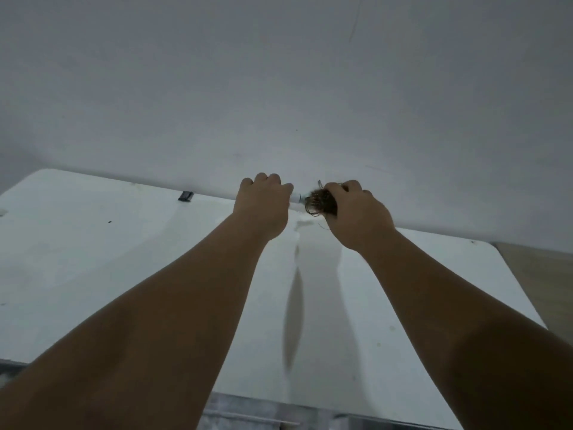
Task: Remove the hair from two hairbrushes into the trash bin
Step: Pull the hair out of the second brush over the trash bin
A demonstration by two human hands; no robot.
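Both arms reach out over the far edge of a white table point(93, 259). My left hand point(263, 203) is closed around the pale handle of a hairbrush point(298, 198), of which only a short light stub shows between the hands. My right hand point(356, 209) is closed on the brush head, where a clump of dark brown hair point(321, 204) bulges out beside the fingers. The rest of the brush is hidden by both hands. No second brush and no trash bin are in view.
A plain grey-white wall point(279, 88) stands right behind the table. A small dark clip-like object point(186, 196) lies at the table's far edge, left of my hands. A strip of wooden floor point(542, 274) shows at the right.
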